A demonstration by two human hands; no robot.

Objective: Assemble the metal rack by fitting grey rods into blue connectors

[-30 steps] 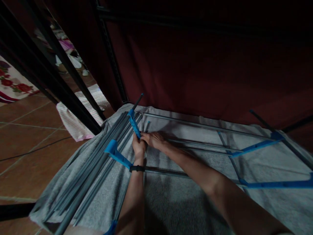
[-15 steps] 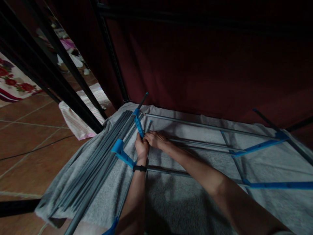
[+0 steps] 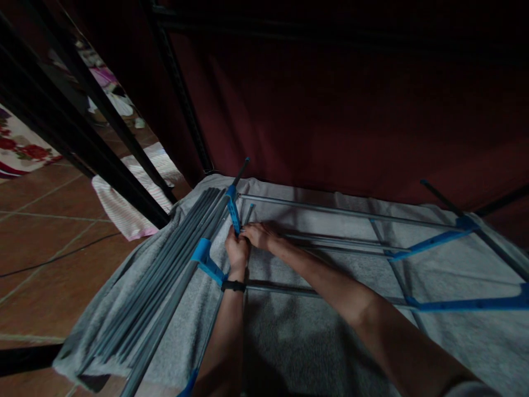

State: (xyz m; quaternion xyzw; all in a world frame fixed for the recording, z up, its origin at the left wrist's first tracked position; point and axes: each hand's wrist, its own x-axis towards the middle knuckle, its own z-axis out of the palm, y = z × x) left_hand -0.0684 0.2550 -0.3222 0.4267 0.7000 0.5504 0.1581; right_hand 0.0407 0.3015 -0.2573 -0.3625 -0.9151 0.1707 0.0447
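My left hand [image 3: 237, 249], with a dark band on its wrist, is closed around the lower end of a blue plastic bracket [image 3: 234, 214]. Close beside it, my right hand [image 3: 259, 236] has its fingers pinched together at that same end; what they pinch is hidden. Grey metal rods [image 3: 339, 240] run from behind my right hand to a blue bracket [image 3: 400, 253] on the right. Another blue bracket [image 3: 209, 266] sits on a thick grey tube just left of my left wrist. A thin rod with a blue tip [image 3: 251, 212] stands out past the hands.
A bundle of grey tubes [image 3: 165, 264] lies to the left on a grey blanket [image 3: 297, 342]. A long rod [image 3: 351, 213] crosses the back. Behind it hangs a dark red cloth [image 3: 351, 121]. Black metal posts [image 3: 115, 127] stand at the left, over a tiled floor [image 3: 45, 237].
The view has shifted slightly. Both hands stay together at the end of the blue bracket, with only small finger movement.
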